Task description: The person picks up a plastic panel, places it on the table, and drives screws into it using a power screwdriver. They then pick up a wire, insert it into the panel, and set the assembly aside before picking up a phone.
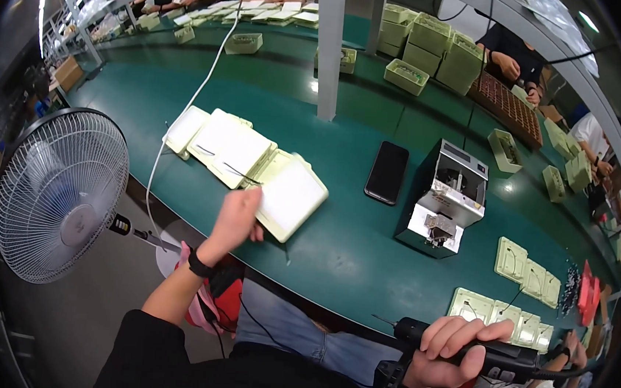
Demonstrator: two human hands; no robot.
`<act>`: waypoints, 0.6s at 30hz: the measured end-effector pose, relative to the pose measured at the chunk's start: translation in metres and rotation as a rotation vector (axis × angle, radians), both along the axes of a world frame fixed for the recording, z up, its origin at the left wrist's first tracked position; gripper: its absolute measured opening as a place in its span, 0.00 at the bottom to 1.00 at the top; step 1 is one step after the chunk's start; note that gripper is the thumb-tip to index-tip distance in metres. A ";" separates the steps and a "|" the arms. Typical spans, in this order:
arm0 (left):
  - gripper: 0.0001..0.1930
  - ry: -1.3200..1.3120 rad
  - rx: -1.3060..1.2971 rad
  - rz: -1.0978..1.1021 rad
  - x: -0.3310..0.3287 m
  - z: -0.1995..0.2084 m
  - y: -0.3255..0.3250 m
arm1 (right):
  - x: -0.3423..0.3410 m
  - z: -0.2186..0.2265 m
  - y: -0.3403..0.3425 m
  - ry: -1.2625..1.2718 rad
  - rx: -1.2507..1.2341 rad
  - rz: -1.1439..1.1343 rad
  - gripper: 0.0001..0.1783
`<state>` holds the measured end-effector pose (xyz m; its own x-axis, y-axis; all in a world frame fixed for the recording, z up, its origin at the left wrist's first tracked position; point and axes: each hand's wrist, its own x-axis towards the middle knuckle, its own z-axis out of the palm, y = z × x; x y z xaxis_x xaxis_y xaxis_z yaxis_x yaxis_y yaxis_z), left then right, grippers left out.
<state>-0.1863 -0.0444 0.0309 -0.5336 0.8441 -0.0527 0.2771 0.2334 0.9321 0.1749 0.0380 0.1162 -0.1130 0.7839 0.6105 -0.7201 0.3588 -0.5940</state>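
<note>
The person's right hand [452, 347] holds a black, cylindrical corded electric screwdriver [510, 359], its grip wrapped around the body, the thin metal bit [384, 320] pointing left over the near edge of the dark green desk [319, 261]. The left hand [238, 216] is at the left side of a pale yellow-green plastic panel with a bright white face [294, 196], which lies tilted on the desk near its front edge. The fingers of that hand are bunched narrowly by thin black wires [235, 168]; the fingertips are partly hidden, so I cannot tell whether its grip holds a wire or the panel.

Further pale panels with white faces [232, 143] lie overlapping to the left of it. Right of the panel, a black rectangular smartphone [387, 173] lies flat, just beside a black-and-silver box-shaped metal machine [447, 198]. Farther right, two rows of shallow pale-green plastic housings [511, 259] [472, 304] rest on the desk. A round grey-caged fan [63, 198] stands to the left.
</note>
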 end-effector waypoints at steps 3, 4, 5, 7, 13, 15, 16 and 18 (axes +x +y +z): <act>0.23 -0.265 0.099 0.081 -0.032 -0.005 0.010 | 0.006 -0.010 0.000 -0.005 -0.043 -0.002 0.13; 0.21 -0.144 0.050 0.104 -0.033 -0.001 0.016 | 0.009 -0.011 -0.002 -0.001 -0.045 -0.008 0.13; 0.19 -0.022 0.002 0.126 -0.033 0.001 0.020 | 0.012 -0.011 -0.004 -0.007 -0.053 -0.017 0.13; 0.18 0.114 -0.051 0.150 -0.035 0.001 0.024 | 0.016 -0.015 -0.003 -0.009 -0.074 -0.024 0.13; 0.17 1.089 -0.209 0.239 -0.023 0.005 0.027 | 0.035 -0.019 -0.008 -0.004 -0.153 -0.081 0.16; 0.19 1.039 -0.295 0.253 -0.010 0.018 0.028 | 0.040 -0.020 -0.008 0.015 -0.224 -0.095 0.20; 0.22 1.110 -0.135 0.119 -0.001 0.024 0.031 | 0.039 -0.020 -0.007 0.010 -0.225 -0.091 0.20; 0.28 1.228 0.190 -0.147 0.014 0.030 0.035 | 0.036 -0.021 -0.003 -0.022 -0.171 -0.110 0.16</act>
<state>-0.1720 -0.0098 0.0613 -0.0440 0.8397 0.5413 0.9984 0.0170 0.0547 0.2112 0.0346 0.0953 -0.0326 0.8844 0.4656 -0.6682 0.3272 -0.6682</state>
